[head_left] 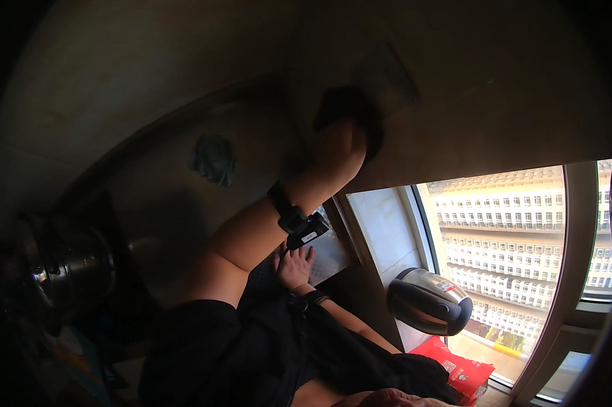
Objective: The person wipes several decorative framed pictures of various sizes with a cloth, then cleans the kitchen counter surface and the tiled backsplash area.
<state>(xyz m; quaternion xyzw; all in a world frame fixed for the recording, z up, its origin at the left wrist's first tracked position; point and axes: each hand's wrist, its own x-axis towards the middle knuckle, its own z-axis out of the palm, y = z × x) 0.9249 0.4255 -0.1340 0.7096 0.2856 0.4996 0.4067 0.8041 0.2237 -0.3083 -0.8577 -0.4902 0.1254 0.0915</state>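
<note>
My left arm reaches up and away across the middle of the picture, a black strap with a small device [306,231] around it. At its far end, a very dark shape covers my left hand [347,112]; whether that is a glove or shadow I cannot tell. Just beyond it, a dim grey flat piece [387,79] lies against the dark surface. The fingers are hidden. Lower down, my right hand [294,268] rests palm down on a textured metal surface [332,249], fingers apart, with a dark band at its wrist. A crumpled grey-green cloth [213,158] lies left of the left forearm.
An electric kettle [429,301] of steel and black plastic stands beside the window [504,244]. Below it is a red bag [461,367] bearing writing. A shiny metal pot [69,267] sits at far left in shadow. Tall buildings show outside.
</note>
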